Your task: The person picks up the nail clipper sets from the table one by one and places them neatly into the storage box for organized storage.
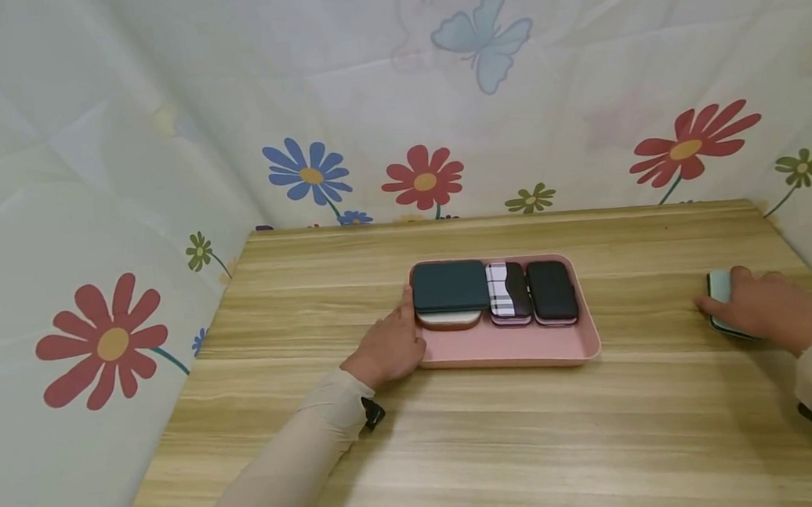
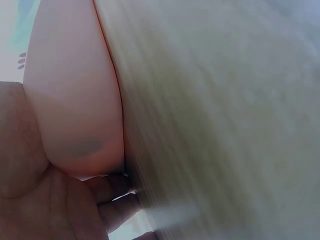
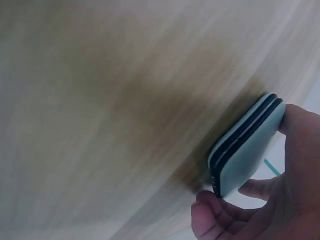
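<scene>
A pink tray (image 1: 511,344) lies on the wooden table with several small flat cases in it. My left hand (image 1: 390,349) rests against its left side, fingers extended along the wall; the left wrist view shows the palm and fingers (image 2: 116,210) touching the tray's corner. To the right of the tray, my right hand (image 1: 770,306) grips a mint-green case (image 1: 719,286) by its edges. The right wrist view shows this case (image 3: 252,147) with dark rims, tilted close to the tabletop, thumb and fingers on opposite edges.
Inside the tray, a dark green case (image 1: 449,286) lies over a white-and-brown one (image 1: 449,321). Beside them are a plaid-and-black case (image 1: 507,289) and a black case (image 1: 552,290). A flowered cloth (image 1: 552,117) hangs behind the table (image 1: 323,283).
</scene>
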{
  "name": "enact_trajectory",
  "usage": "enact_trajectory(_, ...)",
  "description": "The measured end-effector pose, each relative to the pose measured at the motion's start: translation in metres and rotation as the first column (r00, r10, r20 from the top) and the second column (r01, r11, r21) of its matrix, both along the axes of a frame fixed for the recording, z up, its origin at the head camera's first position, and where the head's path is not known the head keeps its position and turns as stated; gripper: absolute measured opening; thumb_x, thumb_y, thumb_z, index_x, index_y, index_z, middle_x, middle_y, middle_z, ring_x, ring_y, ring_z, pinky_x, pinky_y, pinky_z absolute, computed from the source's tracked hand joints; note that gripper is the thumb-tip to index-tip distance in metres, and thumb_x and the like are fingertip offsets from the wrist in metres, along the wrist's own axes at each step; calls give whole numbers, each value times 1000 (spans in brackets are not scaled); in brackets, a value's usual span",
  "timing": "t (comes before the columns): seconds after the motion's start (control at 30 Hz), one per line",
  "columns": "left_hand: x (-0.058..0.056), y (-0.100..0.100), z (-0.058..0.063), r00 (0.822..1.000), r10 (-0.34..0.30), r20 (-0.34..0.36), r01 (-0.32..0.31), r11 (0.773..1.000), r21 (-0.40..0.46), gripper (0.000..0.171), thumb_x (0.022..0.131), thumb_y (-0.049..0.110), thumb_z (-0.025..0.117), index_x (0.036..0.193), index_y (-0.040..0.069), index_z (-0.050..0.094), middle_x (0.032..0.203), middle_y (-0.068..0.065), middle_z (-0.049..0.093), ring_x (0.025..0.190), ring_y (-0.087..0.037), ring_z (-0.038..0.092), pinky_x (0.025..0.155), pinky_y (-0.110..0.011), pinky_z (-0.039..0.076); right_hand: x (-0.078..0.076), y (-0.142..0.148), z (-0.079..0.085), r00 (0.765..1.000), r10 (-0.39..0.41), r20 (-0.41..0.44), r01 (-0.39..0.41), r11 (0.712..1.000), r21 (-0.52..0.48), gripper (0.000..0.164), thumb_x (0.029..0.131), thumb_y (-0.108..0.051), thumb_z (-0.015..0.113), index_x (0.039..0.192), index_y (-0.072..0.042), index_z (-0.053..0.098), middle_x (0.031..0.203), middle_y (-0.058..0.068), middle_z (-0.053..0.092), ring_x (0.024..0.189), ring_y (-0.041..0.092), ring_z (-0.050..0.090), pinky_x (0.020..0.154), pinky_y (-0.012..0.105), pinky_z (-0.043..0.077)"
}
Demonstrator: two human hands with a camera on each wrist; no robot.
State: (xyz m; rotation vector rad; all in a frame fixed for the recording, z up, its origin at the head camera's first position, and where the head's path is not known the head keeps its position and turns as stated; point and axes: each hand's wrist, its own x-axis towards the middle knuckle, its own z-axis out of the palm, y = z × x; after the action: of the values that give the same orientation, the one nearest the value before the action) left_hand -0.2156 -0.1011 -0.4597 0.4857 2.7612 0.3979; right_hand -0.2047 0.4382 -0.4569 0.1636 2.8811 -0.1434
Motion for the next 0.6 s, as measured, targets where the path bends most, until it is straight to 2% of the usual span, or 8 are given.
enact_trajectory(0.17, -1, -1, 1, 1000, 2, 3, -2, 1000, -3, 81, 101, 29, 40, 159, 4, -12, 165, -14, 23, 149, -25, 31, 119, -47, 30, 0, 1, -3, 1000, -6, -29, 5, 1000, -29, 99, 97, -63, 44, 130, 28, 22, 108, 54, 41, 96, 61, 46, 75, 65, 46)
enact_trajectory(0.43, -3, -1, 2, 1000, 6, 4, -6, 1000, 4, 82, 100, 29, 41, 159, 4, -12, 165, -14, 23, 150, -26, 31, 119, -48, 29, -2, -5, 8, 999, 48, -17, -49, 996, -71, 104, 95, -61, 53, 131, 32, 21, 101, 53, 42, 84, 55, 52, 67, 58, 49)
enact_trajectory(0.6, -2, 0, -2, 1000, -5, -7, 5, 1000, 3, 82, 100, 30, 40, 159, 3, -11, 164, -16, 25, 148, -27, 34, 118, -47, 32, 1, -3, 2, 997, 66, -45, -69, 995, -66, 102, 95, -59, 55, 132, 31, 25, 108, 57, 40, 88, 58, 52, 69, 60, 49)
